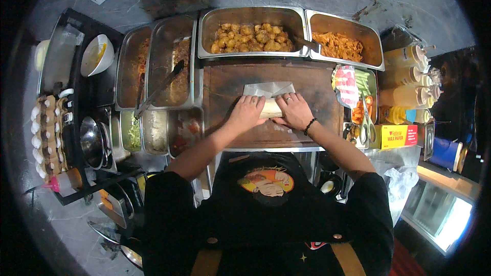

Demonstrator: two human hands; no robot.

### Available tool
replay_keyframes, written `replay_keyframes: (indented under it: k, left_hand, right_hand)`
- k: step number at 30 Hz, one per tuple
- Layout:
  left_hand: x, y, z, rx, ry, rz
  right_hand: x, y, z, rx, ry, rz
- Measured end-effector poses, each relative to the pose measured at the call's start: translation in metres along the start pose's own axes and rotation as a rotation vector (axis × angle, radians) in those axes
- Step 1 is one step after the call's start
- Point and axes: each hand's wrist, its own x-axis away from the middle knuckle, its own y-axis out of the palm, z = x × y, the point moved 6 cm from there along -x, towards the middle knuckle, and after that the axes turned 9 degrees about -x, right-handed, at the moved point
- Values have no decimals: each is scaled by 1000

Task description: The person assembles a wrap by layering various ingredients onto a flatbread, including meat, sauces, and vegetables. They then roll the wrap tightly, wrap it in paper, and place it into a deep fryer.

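A pale rolled wrap [270,108] lies crosswise on a sheet of wax paper [269,89], on the brown cutting board [223,83] in front of me. My left hand [247,113] is curled over the wrap's left end. Over its right end my right hand [295,111] has its fingers wrapped, with the thumb tucked toward the near side. Only the middle of the roll shows between the hands; both ends are hidden under them. The paper sticks out on the far side, beyond my fingers.
Behind the board stand metal pans of browned round pieces [250,38] and orange shredded food [337,46]. Left are sauce pans with tongs [163,88] and an egg tray [49,138]. Right are scissors [366,128], squeeze bottles [409,76] and a yellow box [394,136].
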Motion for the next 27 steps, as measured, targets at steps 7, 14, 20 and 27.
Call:
replay_keyframes:
  k: [7,14,20,27]
  left_hand:
    - [11,-12,4,128,-61,-184]
    - [11,-15,33,-164,-133,-4]
    - [10,7,24,-147,-141,-67]
    - [9,0,17,-45,-56,-128]
  right_hand:
    - [3,0,0,-229,-90,-17]
    - [-14,10,15,-235,126,-504]
    - [-5,-6,-8,-17,-74,-129]
    - [6,4,-12,-2,-27,-50]
